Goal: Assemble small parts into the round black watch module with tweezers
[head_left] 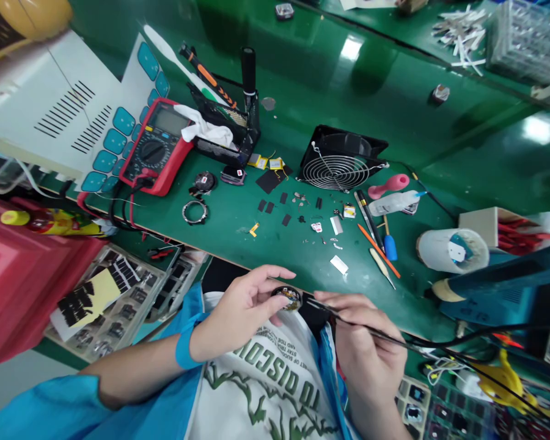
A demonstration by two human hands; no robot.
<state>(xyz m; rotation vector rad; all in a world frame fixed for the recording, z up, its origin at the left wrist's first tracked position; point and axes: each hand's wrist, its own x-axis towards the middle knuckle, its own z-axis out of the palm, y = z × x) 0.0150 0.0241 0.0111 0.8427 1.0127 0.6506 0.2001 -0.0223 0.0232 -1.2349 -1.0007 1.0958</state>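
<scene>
Close to my body, at the bench's front edge, my left hand grips a small round watch case between thumb and fingers. Its face is up, and small electronic parts show inside. My right hand is closed around dark metal tweezers. The tweezer tips point left, just beside the case; I cannot tell whether they touch it. Beyond my hands lie a white rectangular piece, an orange flex strip and several small black pads.
A small fan stands mid-bench. To the left are a red multimeter, a mesh holder and a metal ring. Spudgers and a brush lie right, near a clear bottle and a white cup. A black cable crosses at right.
</scene>
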